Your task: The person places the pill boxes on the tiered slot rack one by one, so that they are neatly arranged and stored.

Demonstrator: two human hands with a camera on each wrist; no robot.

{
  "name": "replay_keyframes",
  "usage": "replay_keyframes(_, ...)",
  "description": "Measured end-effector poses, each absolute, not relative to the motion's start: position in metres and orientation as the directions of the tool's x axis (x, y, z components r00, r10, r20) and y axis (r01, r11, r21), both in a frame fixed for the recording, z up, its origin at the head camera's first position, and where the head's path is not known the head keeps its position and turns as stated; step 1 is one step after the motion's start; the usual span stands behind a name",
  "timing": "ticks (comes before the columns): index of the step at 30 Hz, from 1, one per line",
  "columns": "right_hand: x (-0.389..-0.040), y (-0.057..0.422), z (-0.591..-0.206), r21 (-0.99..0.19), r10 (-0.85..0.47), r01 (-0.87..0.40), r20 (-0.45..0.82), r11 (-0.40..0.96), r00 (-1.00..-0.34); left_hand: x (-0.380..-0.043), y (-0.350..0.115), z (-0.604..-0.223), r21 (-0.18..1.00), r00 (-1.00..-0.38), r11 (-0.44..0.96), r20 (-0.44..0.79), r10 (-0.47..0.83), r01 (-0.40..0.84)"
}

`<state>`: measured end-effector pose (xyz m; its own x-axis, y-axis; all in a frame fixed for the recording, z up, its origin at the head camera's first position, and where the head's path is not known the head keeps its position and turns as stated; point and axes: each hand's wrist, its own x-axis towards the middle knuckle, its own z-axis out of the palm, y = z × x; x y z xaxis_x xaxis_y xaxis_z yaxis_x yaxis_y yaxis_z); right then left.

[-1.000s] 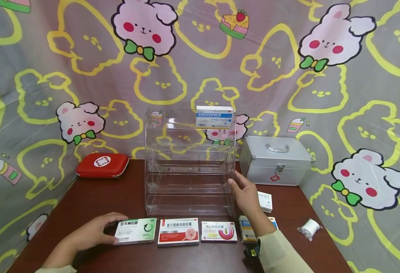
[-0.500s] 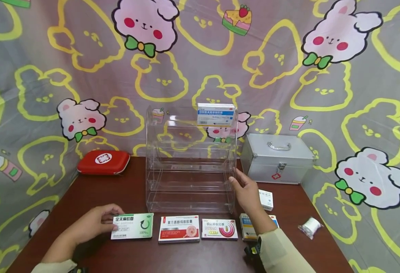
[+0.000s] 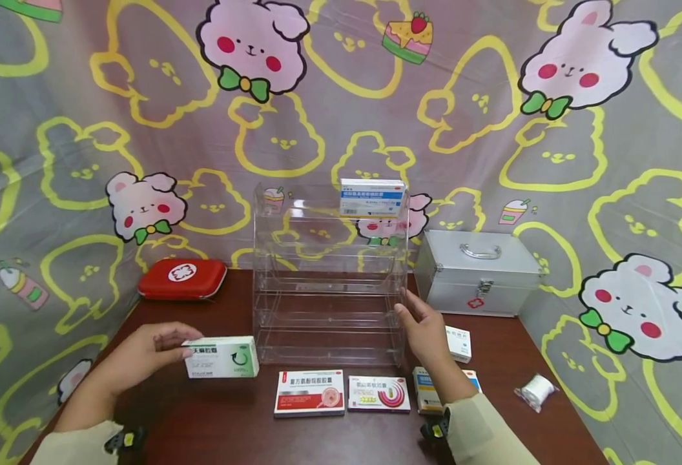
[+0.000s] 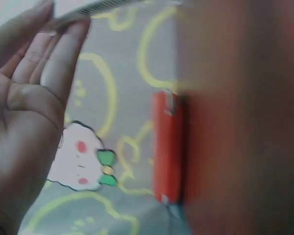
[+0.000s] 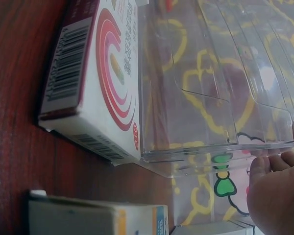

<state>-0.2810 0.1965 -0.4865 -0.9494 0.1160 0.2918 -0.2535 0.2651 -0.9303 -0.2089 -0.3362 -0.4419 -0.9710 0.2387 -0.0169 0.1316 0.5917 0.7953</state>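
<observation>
My left hand (image 3: pixel 149 352) pinches a green-and-white medicine box (image 3: pixel 221 357) by its left end, holding it up off the table. In the left wrist view only an edge of that box (image 4: pixel 93 9) shows, between the thumb and fingertips. My right hand (image 3: pixel 425 329) grips the right side panel of a clear tiered display rack (image 3: pixel 329 320), thumb at the front and fingers along the outer side. A blue-and-white medicine box (image 3: pixel 372 197) stands upright on the rack's top tier, at the right.
In front of the rack lie a red-and-white box (image 3: pixel 309 392), a pink-ringed box (image 3: pixel 378 394) and a blue-yellow box (image 3: pixel 428 391). A small white box (image 3: pixel 458 343) and wrapped white roll (image 3: pixel 536 391) lie right. Behind are a red case (image 3: pixel 182 279) and silver case (image 3: pixel 480 274).
My left hand has lifted the green-and-white box from the table's front row and tilted it more upright, moving it up toward the rack's left side. My right hand stays on the rack.
</observation>
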Motion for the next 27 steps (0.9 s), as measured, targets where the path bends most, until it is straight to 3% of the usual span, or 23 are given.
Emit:
replay_keyframes(4,-0.279,0.198,-0.485,-0.934,0.129,-0.23,0.273,0.274,-0.953,-0.218,-0.318,-0.411,0.829,-0.971,0.51,0.157,0.181,0.229)
replay_keyframes(10,-0.279,0.198,-0.485,-0.938,0.111,-0.231,0.267,0.26,-0.957,-0.245,-0.276,-0.358,0.805,-0.92,0.459,0.385,0.079,0.376)
replay_keyframes(15,-0.28,0.197,-0.485,-0.938,0.115,-0.242,0.276,0.25,-0.954,-0.275,-0.239,-0.307,0.871,-0.892,0.263,0.447,-0.075,0.414)
replay_keyframes(19,-0.28,0.198,-0.484,-0.934,0.112,-0.251,0.286,0.253,-0.952,-0.302,-0.214,-0.272,0.876,-0.868,0.112,0.481,-0.125,0.469)
replay_keyframes(27,-0.284,0.199,-0.489,-0.927,0.106,-0.267,0.303,0.264,-0.947,-0.353,-0.183,-0.241,0.843,-0.849,0.233,0.518,-0.106,0.485)
